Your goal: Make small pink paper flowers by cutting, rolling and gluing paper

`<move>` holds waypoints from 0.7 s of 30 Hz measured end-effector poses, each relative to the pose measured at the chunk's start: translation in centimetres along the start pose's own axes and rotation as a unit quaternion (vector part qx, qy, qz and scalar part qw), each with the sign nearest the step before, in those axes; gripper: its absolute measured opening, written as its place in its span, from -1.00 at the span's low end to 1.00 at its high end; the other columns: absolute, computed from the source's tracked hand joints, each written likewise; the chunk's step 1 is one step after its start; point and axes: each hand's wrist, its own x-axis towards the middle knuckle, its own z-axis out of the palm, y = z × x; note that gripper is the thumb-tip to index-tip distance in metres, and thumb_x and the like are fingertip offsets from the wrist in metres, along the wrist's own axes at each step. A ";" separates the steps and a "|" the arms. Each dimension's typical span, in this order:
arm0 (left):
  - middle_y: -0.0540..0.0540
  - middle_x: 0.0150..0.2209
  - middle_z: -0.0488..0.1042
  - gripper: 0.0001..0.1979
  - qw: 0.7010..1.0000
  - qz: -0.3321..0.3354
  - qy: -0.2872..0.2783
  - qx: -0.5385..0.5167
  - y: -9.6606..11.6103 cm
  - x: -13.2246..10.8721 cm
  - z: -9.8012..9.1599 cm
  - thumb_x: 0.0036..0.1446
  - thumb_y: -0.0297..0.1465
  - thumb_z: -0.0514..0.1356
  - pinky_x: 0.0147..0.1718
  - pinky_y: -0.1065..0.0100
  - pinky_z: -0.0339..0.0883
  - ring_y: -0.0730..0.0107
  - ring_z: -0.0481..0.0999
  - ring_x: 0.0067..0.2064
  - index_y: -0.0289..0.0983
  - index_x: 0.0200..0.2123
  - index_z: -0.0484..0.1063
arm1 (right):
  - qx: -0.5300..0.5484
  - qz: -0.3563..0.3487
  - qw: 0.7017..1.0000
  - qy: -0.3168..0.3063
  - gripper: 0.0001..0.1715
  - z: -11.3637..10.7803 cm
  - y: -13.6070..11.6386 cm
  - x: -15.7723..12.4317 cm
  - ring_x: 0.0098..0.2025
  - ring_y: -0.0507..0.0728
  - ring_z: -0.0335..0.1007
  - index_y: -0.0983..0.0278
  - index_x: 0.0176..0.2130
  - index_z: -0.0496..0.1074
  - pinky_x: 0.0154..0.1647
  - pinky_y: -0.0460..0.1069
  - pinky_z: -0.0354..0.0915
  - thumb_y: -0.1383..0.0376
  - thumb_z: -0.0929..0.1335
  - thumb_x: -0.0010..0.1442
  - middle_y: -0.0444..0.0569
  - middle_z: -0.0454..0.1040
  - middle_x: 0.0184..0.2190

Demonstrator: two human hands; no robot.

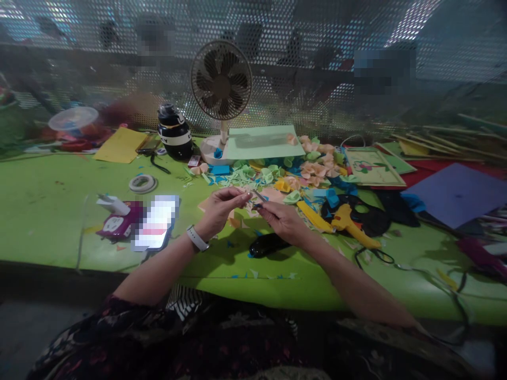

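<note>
Over the middle of the table, my left hand (222, 207) is closed in a pinch, a white watch on its wrist. Whatever its fingertips hold is too small to make out. Close on its right, my right hand (282, 219) is wrapped round a pair of scissors (259, 196), whose thin metal blade points up and left toward the left fingertips. The fingers hide most of the handles. Beneath and behind both hands lie cut paper scraps (253, 177) in green, blue, orange and peach. Under my right hand rests a glossy black object (269, 245).
Behind the scraps stand a fan (222, 84), a light green sheet (265, 141) and a black bottle (174, 132). Leftward lie a roll of tape (143, 183), a lit phone (156, 221) and a purple case (119, 221). A yellow glue gun (352, 224) with its cord lies right.
</note>
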 end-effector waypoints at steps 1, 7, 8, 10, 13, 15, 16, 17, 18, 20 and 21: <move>0.01 -0.46 0.52 -0.80 1.000 -0.005 -0.001 0.001 0.0 0.0 0.0 -0.07 -0.30 0.49 -0.36 0.43 0.36 0.56 0.44 -0.44 -0.26 -0.48 0.58 | 0.000 0.001 1.000 -0.001 -0.56 0.0 0.0 0.0 -0.44 0.05 0.27 0.24 -0.34 0.38 -0.39 -0.05 0.17 0.08 0.16 0.45 -0.06 0.44 -0.44; 0.04 -0.55 0.46 -0.69 0.998 -0.011 0.065 -0.020 0.6 0.4 0.1 -0.18 -0.24 0.53 -0.47 0.49 0.25 0.60 0.36 -0.51 -0.29 -0.53 0.52 | -0.010 0.020 1.000 -0.014 -0.59 0.1 0.4 -0.1 -0.41 0.08 0.29 0.23 -0.32 0.38 -0.36 -0.04 0.16 0.09 0.16 0.44 -0.05 0.44 -0.42; 0.05 -0.57 0.44 -0.67 0.996 -0.010 0.082 -0.028 0.7 0.5 0.0 -0.20 -0.24 0.54 -0.49 0.50 0.23 0.61 0.35 -0.52 -0.29 -0.54 0.50 | -0.011 0.023 1.000 -0.014 -0.60 0.1 0.6 0.0 -0.40 0.09 0.30 0.23 -0.32 0.38 -0.35 -0.03 0.16 0.09 0.17 0.43 -0.04 0.44 -0.42; 0.07 -0.58 0.41 -0.65 0.993 -0.010 0.108 -0.043 1.0 0.9 -0.2 -0.23 -0.23 0.54 -0.51 0.52 0.20 0.62 0.33 -0.52 -0.29 -0.56 0.47 | -0.006 0.034 0.999 -0.014 -0.62 0.0 0.8 0.0 -0.39 0.09 0.30 0.23 -0.32 0.38 -0.34 -0.02 0.16 0.09 0.18 0.41 -0.05 0.42 -0.44; 0.07 -0.59 0.41 -0.64 0.993 -0.020 0.107 -0.039 1.3 1.1 -0.7 -0.23 -0.22 0.54 -0.52 0.53 0.20 0.63 0.33 -0.53 -0.28 -0.57 0.47 | 0.033 0.073 0.997 0.010 -0.68 -0.4 1.0 0.1 -0.39 0.09 0.29 0.22 -0.30 0.36 -0.33 -0.01 0.17 0.11 0.21 0.38 -0.07 0.38 -0.45; 0.04 -0.57 0.45 -0.66 0.997 -0.049 0.060 -0.017 1.4 1.1 -0.9 -0.22 -0.22 0.54 -0.51 0.53 0.22 0.62 0.34 -0.53 -0.28 -0.55 0.50 | 0.083 0.109 0.990 0.046 -0.74 -0.6 1.0 0.0 -0.40 0.08 0.27 0.22 -0.26 0.36 -0.35 -0.02 0.18 0.13 0.22 0.35 -0.09 0.36 -0.44; 0.03 -0.55 0.47 -0.67 0.997 -0.068 0.025 -0.002 1.4 1.0 -1.0 -0.21 -0.22 0.54 -0.51 0.52 0.24 0.61 0.35 -0.53 -0.29 -0.54 0.52 | 0.115 0.126 0.983 0.061 -0.77 -0.8 0.9 0.0 -0.41 0.08 0.26 0.22 -0.24 0.35 -0.36 -0.02 0.18 0.14 0.23 0.33 -0.10 0.35 -0.44; 0.02 -0.54 0.48 -0.68 0.996 -0.087 -0.011 0.013 1.4 0.9 -1.0 -0.20 -0.22 0.53 -0.50 0.51 0.25 0.61 0.36 -0.53 -0.29 -0.54 0.54 | 0.146 0.141 0.976 0.072 -0.78 -0.9 0.7 0.0 -0.42 0.07 0.25 0.22 -0.21 0.36 -0.38 -0.03 0.17 0.14 0.25 0.31 -0.11 0.35 -0.43; 0.01 -0.54 0.49 -0.69 0.993 -0.104 -0.047 0.026 1.4 0.7 -1.1 -0.20 -0.21 0.53 -0.51 0.51 0.27 0.60 0.36 -0.53 -0.29 -0.53 0.55 | 0.176 0.152 0.970 0.076 -0.79 -1.1 0.5 -0.1 -0.42 0.06 0.24 0.23 -0.19 0.37 -0.39 -0.03 0.16 0.15 0.26 0.28 -0.12 0.35 -0.42; 0.00 -0.53 0.50 -0.70 0.983 -0.135 -0.110 0.050 1.4 0.5 -1.1 -0.19 -0.21 0.52 -0.51 0.50 0.28 0.59 0.38 -0.54 -0.29 -0.52 0.58 | 0.222 0.162 0.959 0.064 -0.75 -1.5 0.0 0.0 -0.41 0.04 0.23 0.24 -0.14 0.40 -0.39 -0.04 0.15 0.17 0.30 0.22 -0.12 0.37 -0.39; 0.00 -0.54 0.50 -0.70 0.978 -0.147 -0.136 0.059 1.5 0.5 -1.1 -0.18 -0.21 0.52 -0.52 0.49 0.29 0.58 0.38 -0.55 -0.29 -0.52 0.58 | 0.236 0.163 0.957 0.050 -0.73 -1.7 -0.3 0.0 -0.41 0.03 0.24 0.25 -0.13 0.42 -0.39 -0.04 0.15 0.18 0.32 0.20 -0.11 0.39 -0.37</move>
